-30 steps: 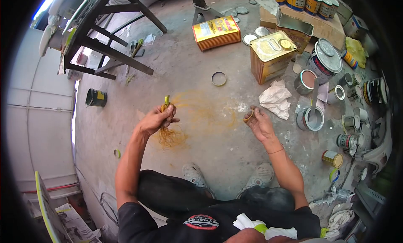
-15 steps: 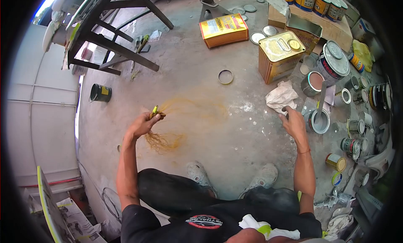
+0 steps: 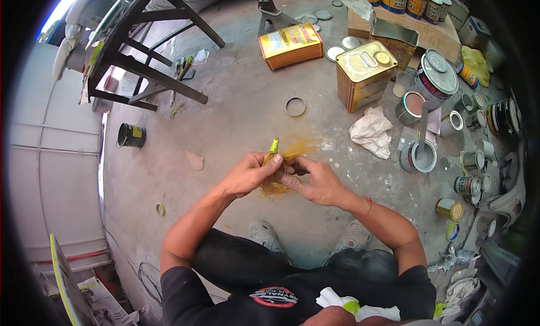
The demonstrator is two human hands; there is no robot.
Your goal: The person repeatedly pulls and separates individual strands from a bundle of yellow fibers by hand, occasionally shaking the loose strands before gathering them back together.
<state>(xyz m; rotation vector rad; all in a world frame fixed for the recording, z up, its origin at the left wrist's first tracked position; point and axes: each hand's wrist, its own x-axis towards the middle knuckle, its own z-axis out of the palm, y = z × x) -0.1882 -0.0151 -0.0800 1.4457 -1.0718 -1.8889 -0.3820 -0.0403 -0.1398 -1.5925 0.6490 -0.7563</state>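
A bundle of yellow-brown fibres (image 3: 301,147) is held up in front of me, with a bright yellow-green wrapped end (image 3: 274,146) pointing upward. My left hand (image 3: 247,175) grips it just below that end, thumb pressed on top. Strands fan out to the right and hang below the fingers. My right hand (image 3: 319,184) meets it from the right, its thumb and fingers closed around some of the strands; its fingertips are partly hidden. On the floor to the right lies a crumpled pale cloth (image 3: 371,132), apart from both hands.
A thinner can (image 3: 291,45) lies beyond my hands, and another metal can (image 3: 365,75) stands to its right. Several paint tins crowd the right side, one holding a stirring stick (image 3: 422,136). A ring-shaped lid (image 3: 295,106), a dark tin (image 3: 131,135) and a black stand (image 3: 146,70) are nearby.
My left hand has brought the fibre bundle rightward to the middle. My right hand has left the area beside the cloth and moved left onto the strands.
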